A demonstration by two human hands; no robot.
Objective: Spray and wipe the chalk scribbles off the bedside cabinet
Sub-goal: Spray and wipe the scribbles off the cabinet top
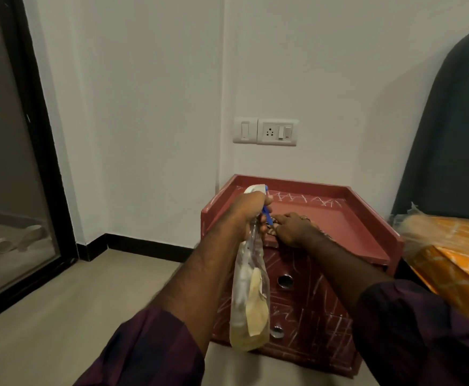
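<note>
we look down at a person's two forearms reaching toward a low red bedside cabinet [366,235] that stands against a white wall, with a bed [456,254] just beside it on the right.

the left hand [251,211] is wrapped around the neck of a clear spray bottle [251,296], fingers curled about its blue trigger [266,214]. the bottle hangs upright, long axis vertical, in front of the cabinet's front left corner, with a little yellowish liquid at the bottom. its nozzle faces away from us, over the cabinet top.

the right hand [291,229] rests on the cabinet top near the front left corner, palm down. its fingers seem fairly straight and close together, pressing a striped cloth [271,231]; the cloth is mostly hidden beneath the hand.

white chalk scribbles [305,201] zigzag along the back edge of the top, beyond both hands. more cover the drawer fronts [319,324] below the right hand.

we judge that the spray comes next. the back-edge marks lie straight ahead of the nozzle, so the left hand is already aimed at them. the right hand is the nearer of the two to those marks, and would push the cloth away from us, toward the back edge, to reach them. the drawer-front marks would need the bottle turned downward and to the right.
</note>
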